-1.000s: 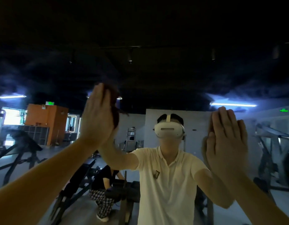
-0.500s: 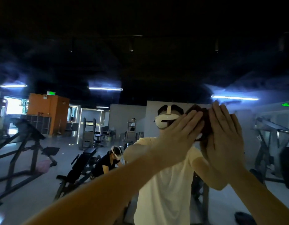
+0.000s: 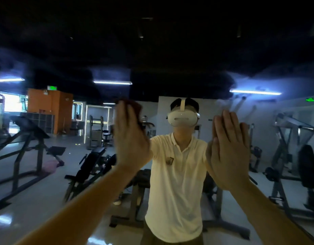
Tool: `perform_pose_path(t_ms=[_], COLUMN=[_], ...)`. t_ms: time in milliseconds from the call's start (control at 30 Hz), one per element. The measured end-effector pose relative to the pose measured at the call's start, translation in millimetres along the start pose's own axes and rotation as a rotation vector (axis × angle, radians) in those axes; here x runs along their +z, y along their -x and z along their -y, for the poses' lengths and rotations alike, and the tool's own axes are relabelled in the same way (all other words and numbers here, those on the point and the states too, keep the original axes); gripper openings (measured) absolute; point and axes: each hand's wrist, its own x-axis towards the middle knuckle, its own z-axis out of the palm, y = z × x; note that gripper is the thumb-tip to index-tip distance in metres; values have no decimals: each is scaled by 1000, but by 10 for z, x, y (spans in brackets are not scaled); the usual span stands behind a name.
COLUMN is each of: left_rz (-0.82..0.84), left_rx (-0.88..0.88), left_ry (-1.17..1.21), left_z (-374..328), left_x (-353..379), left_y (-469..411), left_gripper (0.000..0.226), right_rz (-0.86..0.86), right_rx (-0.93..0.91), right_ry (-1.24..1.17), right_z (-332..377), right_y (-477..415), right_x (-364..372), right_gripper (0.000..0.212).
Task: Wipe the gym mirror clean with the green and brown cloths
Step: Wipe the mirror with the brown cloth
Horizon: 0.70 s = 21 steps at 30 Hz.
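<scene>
The left hand [image 3: 130, 144] lies flat against the mirror [image 3: 170, 59], fingers straight and together, pressing the brown cloth [image 3: 135, 107] to the glass. A dark, blurred edge of the cloth shows at the hand's 12 to 1 o'clock; the rest is hidden behind the palm. At 3 o'clock, well apart, the right hand [image 3: 230, 152] is also flat with straight fingers, and anything under its palm is hidden.
</scene>
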Motion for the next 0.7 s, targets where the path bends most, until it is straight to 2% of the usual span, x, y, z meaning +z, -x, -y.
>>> perform_pose_path(t_ms=[133,200,267,333,400,467,533,600,700], left_rz=[86,168,232,278,317,311,277,280,159], left_rx=[168,326,565,806,891,748,555,360,44], left_ry=[73,91,37,-51,-126,-176,-221,-207,-121], left_z=[-917,-1173,-1166,-873,-417,117,670,1143,1355], left_x=[288,396,442,363,217,46,-159,-404,-553], left_y=[414,590,666,601,446,299,193,215,471], left_gripper=[79,78,70,66,72,82,75,82,74], right_rz=[32,46,55,74,84,74,75,87,90], right_rx=[-52,-84,-81,-68,-66,-56,-28,21,123], right_ry=[-67,-70,-62,-22,4,-18,-21,13,48], right_z=[-90,-132,-128,-99,-27,83,206,267,241], right_y=[25,23,35,100,202,324,446,578,780], right_x=[-47,-76,-124,-152,-191,-216,-227,-233,-258], right_gripper=[59,65,71,73,68,53,54,56,56])
